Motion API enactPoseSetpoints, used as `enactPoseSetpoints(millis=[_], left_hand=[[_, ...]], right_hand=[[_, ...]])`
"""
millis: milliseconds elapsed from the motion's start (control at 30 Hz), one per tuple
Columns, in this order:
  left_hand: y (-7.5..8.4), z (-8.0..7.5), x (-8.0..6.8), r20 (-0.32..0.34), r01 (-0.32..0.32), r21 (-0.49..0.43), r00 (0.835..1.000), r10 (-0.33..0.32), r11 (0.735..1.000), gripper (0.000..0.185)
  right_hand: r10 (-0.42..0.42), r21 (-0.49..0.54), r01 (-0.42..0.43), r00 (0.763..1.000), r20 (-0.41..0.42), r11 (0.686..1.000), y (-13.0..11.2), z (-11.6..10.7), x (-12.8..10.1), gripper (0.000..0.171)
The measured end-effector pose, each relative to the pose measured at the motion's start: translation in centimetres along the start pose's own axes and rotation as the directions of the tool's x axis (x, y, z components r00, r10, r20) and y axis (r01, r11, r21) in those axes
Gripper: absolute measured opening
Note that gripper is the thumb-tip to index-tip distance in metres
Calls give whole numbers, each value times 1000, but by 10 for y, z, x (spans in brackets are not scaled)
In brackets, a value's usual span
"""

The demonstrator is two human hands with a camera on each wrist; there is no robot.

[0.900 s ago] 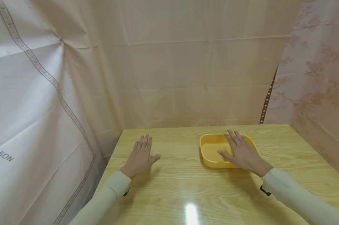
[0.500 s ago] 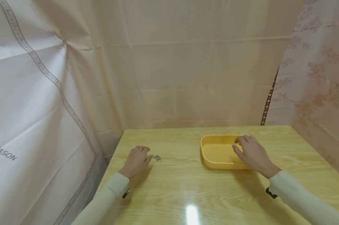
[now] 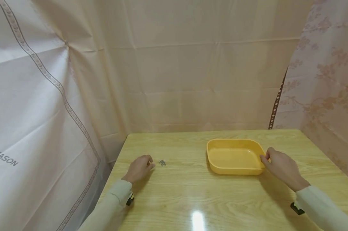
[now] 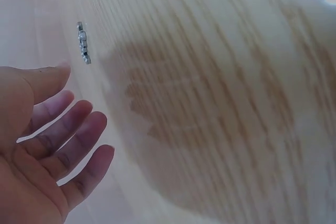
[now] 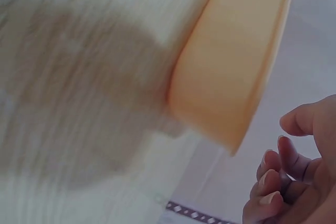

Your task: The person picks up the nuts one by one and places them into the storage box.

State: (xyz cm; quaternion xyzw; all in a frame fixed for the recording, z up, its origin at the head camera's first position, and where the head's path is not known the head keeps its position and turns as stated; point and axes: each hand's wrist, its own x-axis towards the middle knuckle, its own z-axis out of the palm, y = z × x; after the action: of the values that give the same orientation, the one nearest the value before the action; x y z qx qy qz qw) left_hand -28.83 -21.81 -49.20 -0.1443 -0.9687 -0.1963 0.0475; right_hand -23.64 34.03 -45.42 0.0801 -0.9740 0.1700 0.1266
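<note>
From the head camera there are two hands, one yellow tray [image 3: 234, 157] and one small cluster of metal bits [image 3: 162, 163] on the wooden table [image 3: 191, 195]. The left hand [image 3: 139, 168] rests near the table's left edge with fingers loosely curled and holding nothing, the cluster just beside its fingertips but apart from them. The right hand [image 3: 282, 166] sits at the tray's right rim, fingers bent toward it; whether it touches or grips the rim cannot be told from here. Bare tabletop lies between cluster and tray and all along the near side (curtains close off the back and both sides). The left wrist view shows the left hand [image 4: 44, 145] spread and relaxed above the wood, the cluster [image 4: 83, 43] beyond the thumb. In the blurred right wrist view, the right hand [image 5: 294, 177] has curled fingers just off the tray [image 5: 231, 72], seemingly not touching it.
</note>
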Motion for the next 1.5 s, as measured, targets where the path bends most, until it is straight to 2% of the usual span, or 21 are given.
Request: enactPoseSetpoints(millis=[267,500,833,1233,1500], left_hand=[[-4,4,5,41,50,-76,998,-47,996,19],[-10,8,10,42,57,-114,998,-53,992,19],[-9,14,19,50,32,-130,998,-26,991,16],[-4,16,25,63,18,-134,998,-10,991,15],[1,17,29,70,-4,-162,997,15,987,14]], right_hand=[[87,11,-89,992,93,996,21,1,-7,42],[70,48,-79,981,181,996,25,7,-11,50],[92,94,-107,984,153,990,27,19,-13,49],[173,159,-209,961,216,965,24,22,-10,48],[188,151,-218,964,189,964,22,26,-12,46]])
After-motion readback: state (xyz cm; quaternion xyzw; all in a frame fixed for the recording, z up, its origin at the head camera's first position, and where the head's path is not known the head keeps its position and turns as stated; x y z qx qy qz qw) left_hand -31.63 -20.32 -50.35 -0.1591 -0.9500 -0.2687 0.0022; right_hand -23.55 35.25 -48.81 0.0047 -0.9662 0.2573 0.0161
